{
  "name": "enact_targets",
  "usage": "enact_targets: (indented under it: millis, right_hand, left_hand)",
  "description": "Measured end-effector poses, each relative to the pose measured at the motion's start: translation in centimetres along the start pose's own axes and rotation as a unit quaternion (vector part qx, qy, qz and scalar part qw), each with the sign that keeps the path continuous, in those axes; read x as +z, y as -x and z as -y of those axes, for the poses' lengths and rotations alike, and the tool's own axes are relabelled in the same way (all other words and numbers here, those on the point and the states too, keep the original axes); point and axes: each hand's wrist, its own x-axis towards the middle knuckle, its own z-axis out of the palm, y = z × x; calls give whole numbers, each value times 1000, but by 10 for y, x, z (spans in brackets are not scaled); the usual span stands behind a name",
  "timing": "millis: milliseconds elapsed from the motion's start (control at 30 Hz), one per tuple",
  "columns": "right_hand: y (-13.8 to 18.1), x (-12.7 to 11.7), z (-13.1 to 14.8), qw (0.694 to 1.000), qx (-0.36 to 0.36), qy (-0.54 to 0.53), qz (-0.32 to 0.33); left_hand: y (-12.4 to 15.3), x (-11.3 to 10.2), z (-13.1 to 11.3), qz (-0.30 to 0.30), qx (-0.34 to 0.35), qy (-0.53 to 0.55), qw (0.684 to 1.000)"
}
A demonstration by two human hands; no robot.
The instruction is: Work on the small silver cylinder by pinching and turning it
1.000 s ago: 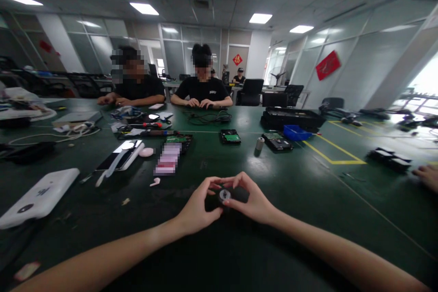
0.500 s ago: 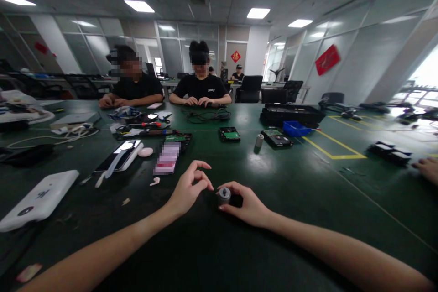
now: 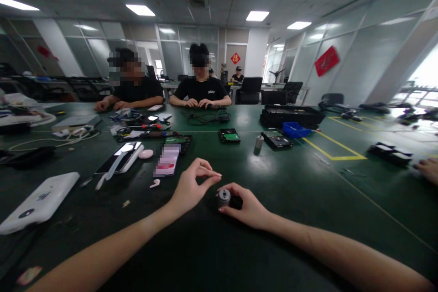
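Note:
A small grey metal cylinder (image 3: 224, 199) stands upright on the green table, with dark marks on its top face. My right hand (image 3: 248, 205) is closed around its far and near sides with fingers and thumb. Just to the upper left of the cylinder, my left hand (image 3: 195, 183) is in a pinch, thumb and fingertips together. Anything between those fingertips is too small to make out. Farther back stands a second metal cylinder (image 3: 259, 142), next to a hard drive (image 3: 278, 139).
To the left lie a phone (image 3: 167, 159), a white earbud (image 3: 155, 183), a white case-like device (image 3: 39, 203) and a screwdriver (image 3: 150, 126). Behind are another hard drive (image 3: 229, 135), a blue tray (image 3: 294, 130) and a black case (image 3: 290, 116). Another person's hand (image 3: 427, 169) rests at the right edge.
My left hand has moved slightly right, and its parted fingers have closed into a pinch. The dark piece that stuck up from the cylinder's top looks gone. My right hand stays put.

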Motion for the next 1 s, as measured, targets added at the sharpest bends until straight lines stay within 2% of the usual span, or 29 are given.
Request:
enact_targets:
  millis: [67, 100, 167, 233, 300, 400, 500, 633, 733, 833, 1000]
  right_hand:
    - [0, -1, 3, 1000, 6, -3, 5]
    - [0, -1, 4, 1000, 8, -4, 9]
    - [-1, -2, 6, 1000, 8, -5, 11]
    - [-1, -2, 7, 1000, 10, -4, 11]
    - [-1, -2, 7, 1000, 15, -1, 11]
    - [0, -2, 8, 1000, 19, 1, 13]
    - [-1, -2, 8, 1000, 16, 0, 13]
    - [-1, -2, 7, 1000, 13, 7, 10]
    - [0, -1, 4, 1000, 1, 13, 7]
    - [0, -1, 1, 1000, -4, 16, 3]
    - [1, 0, 1, 1000, -7, 19, 5]
  left_hand:
    - [-8, -13, 19, -62, -23, -13, 998]
    - [-10, -18, 30, -74, -39, -42, 996]
    - [-11, -24, 51, -58, -82, -79, 992]
    - [-8, -23, 67, -17, -105, -86, 991]
    - [-3, -19, 76, 7, -107, -97, 989]
    - [1, -16, 78, 5, -95, -129, 987]
    - [0, -16, 71, 1, -106, -126, 986]
    - [0, -8, 41, -16, -80, -20, 997]
    - [7, 4, 9, 25, -36, 67, 997]
    - [16, 13, -14, 66, -27, 88, 994]
    - [20, 16, -20, 104, -26, 77, 991]
